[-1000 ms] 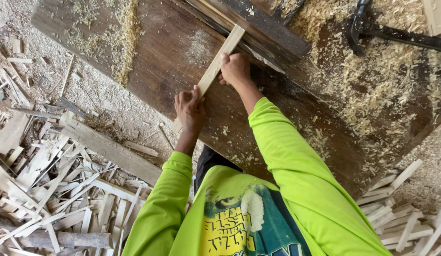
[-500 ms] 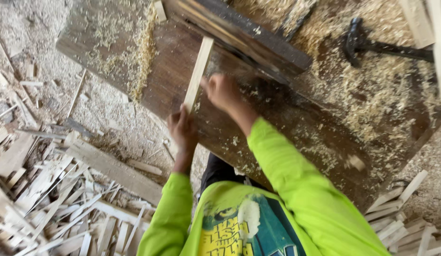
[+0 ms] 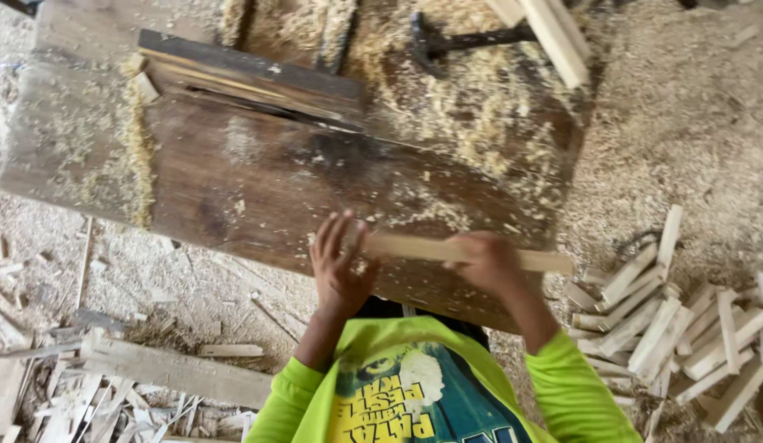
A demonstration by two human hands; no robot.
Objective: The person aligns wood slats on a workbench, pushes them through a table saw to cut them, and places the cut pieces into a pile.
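Note:
A thin pale wooden strip (image 3: 414, 248) lies level over the near edge of a dark wooden work board (image 3: 258, 180). My right hand (image 3: 488, 264) is closed around the strip near its right half. My left hand (image 3: 339, 264) is at the strip's left end with fingers spread, touching it. Both arms wear bright green sleeves.
A dark wooden guide block (image 3: 250, 78) sits on the board's far side, with sawdust heaps (image 3: 480, 98) and a dark metal tool (image 3: 471, 41) beyond. Cut pale sticks (image 3: 693, 328) pile at the right. Scrap wood (image 3: 94, 377) litters the floor at left.
The strip has turned from standing lengthwise on the board to lying crosswise near its front edge. Both hands came back toward me with it. The view has shifted right.

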